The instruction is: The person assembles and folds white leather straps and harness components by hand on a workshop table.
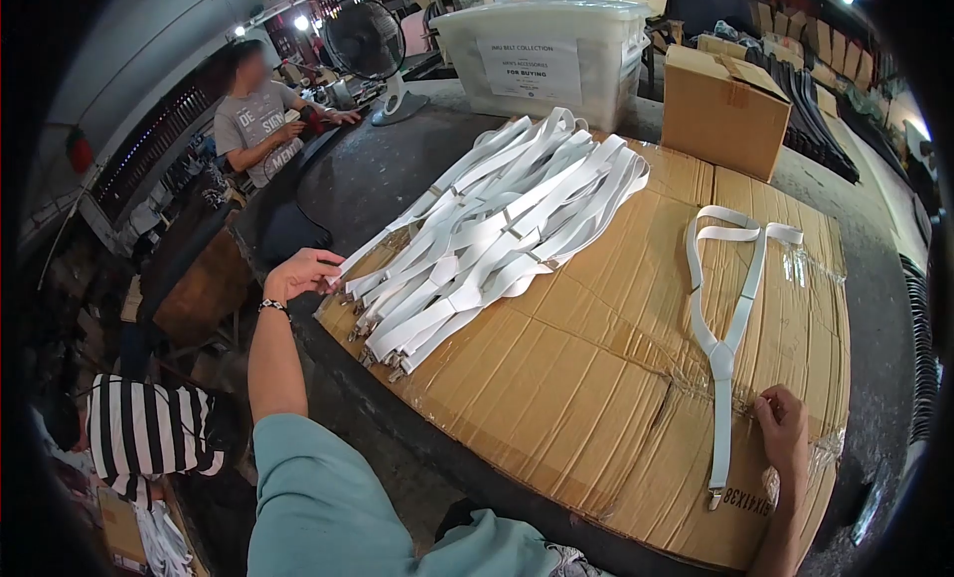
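White elastic suspenders with metal clips lie in a large pile (497, 229) on a flattened cardboard sheet (556, 378). At the pile's left edge, my left hand (306, 273) has its fingers closed on the end of a white strap. A single pair of white suspenders (722, 356) is spread in a Y shape on the right part of the cardboard, its clip toward me. Just right of its lower strap rests my right hand (782, 421), fingers curled; whether anything is in them is hidden.
Behind the pile stand a lidded plastic bin (542, 65) with a paper label, a cardboard box (723, 110) and a black fan (366, 42). A person (260, 120) is at the back left; another in a striped shirt (149, 428) is at the lower left.
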### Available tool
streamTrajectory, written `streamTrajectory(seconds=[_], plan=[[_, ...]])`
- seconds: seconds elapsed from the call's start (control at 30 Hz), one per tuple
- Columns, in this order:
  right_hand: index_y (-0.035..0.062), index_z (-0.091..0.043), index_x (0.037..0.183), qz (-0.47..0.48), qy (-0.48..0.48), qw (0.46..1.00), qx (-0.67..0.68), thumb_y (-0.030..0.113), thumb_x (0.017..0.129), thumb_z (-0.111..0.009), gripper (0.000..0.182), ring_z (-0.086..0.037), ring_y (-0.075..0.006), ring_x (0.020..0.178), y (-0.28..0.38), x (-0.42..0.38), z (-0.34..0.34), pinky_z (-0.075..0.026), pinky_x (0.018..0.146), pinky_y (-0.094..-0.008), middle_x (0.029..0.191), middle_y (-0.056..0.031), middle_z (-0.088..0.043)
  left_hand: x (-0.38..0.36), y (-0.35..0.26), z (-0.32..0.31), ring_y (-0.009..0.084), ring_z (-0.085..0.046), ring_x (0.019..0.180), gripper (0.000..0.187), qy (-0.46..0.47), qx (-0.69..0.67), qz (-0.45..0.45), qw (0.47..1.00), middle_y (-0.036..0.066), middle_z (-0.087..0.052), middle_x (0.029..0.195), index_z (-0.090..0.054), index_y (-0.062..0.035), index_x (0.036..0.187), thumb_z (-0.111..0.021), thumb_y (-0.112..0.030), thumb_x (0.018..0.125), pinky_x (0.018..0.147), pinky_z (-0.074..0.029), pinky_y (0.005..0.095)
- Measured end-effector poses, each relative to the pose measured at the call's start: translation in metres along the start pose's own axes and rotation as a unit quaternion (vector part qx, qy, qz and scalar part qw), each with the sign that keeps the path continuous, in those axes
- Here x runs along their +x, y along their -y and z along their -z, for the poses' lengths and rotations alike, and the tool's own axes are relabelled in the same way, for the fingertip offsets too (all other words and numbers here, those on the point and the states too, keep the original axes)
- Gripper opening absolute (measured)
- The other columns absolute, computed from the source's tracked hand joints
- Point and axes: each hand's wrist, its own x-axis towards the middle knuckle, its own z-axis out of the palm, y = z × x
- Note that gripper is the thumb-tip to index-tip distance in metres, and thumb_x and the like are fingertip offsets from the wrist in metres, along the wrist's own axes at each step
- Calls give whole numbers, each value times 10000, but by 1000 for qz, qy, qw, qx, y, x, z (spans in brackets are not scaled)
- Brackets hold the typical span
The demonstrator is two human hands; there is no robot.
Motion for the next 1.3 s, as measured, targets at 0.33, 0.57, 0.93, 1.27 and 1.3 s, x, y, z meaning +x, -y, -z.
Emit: streamTrajectory(seconds=[0.33,0.57,0.93,1.27,1.3], plan=[[-46,-618,901,4,23,1000,-20,60,957,-640,122,-457,-80,618,10,-1,5,-376,556,-298,664,-30,-541,-4,-2,5,253,-712,963,357,-67,59,50,995,98,-686,1059,-650,-12,1245,-752,-163,938,838,-616,426],[-40,-640,891,61,4,997,-40,96,917,-677,143,-478,-146,534,-3,-1,3,-386,523,-345,600,-89,-538,-36,-45,-9,149,-726,881,288,-57,174,-27,983,67,-738,1016,-707,-52,1153,-702,-278,975,784,-585,311],[-15,-652,889,120,10,991,-58,215,906,-709,238,-540,-244,582,-30,9,0,-440,580,-398,653,-148,-574,-135,-149,-185,111,-662,853,327,70,310,-402,859,54,-724,949,-684,18,1231,-682,-188,977,802,-545,296],[-27,-707,951,114,-10,989,-94,218,899,-689,251,-698,-307,686,-18,1,9,-539,660,-415,776,-205,-713,-163,-103,-506,474,-390,1448,805,133,271,-568,765,352,-396,1544,-421,-11,1539,-592,-571,985,1202,-328,483],[-27,-700,943,121,-12,988,-97,219,905,-694,250,-684,-289,668,-20,3,8,-528,648,-408,755,-188,-705,-165,-109,-521,489,-372,1454,849,111,274,-560,774,370,-359,1556,-406,-13,1548,-580,-610,971,1206,-312,500]])
